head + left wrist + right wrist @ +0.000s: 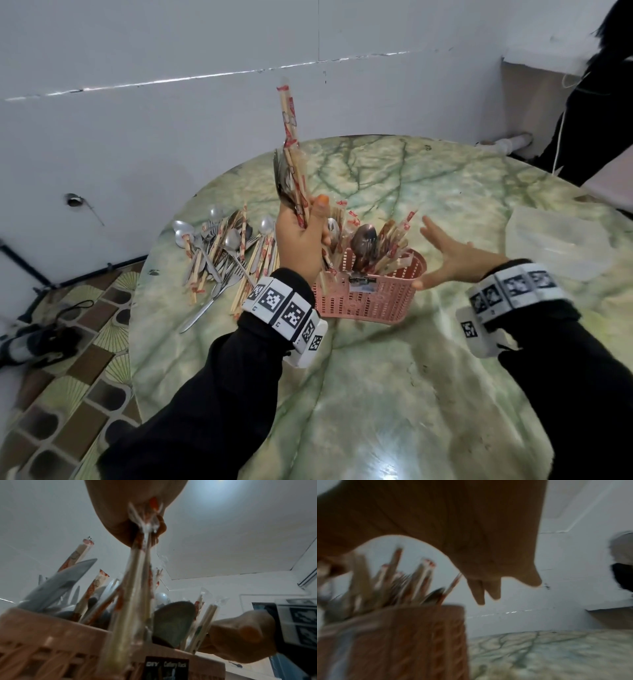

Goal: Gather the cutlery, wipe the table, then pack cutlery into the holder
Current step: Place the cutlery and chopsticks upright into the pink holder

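My left hand point(306, 226) grips a bundle of wrapped chopsticks point(291, 137) together with some metal cutlery, held upright with its lower ends in the pink cutlery holder point(366, 301). The left wrist view shows the bundle point(137, 588) running down from the left hand point(137, 513) into the holder point(51, 635). The holder stands on the green marble table point(376, 394) with spoons and chopsticks in it. To its right, my right hand point(442, 253) is spread with straight fingers, its thumb at the holder's end. The right wrist view is blurred: fingers point(479, 592) extended, holder point(402, 642).
A pile of loose spoons, forks and wrapped chopsticks point(222, 253) lies on the table left of the holder. A white cloth point(558, 240) lies at the right edge. A person in black point(589, 102) stands at the far right, by the white wall.
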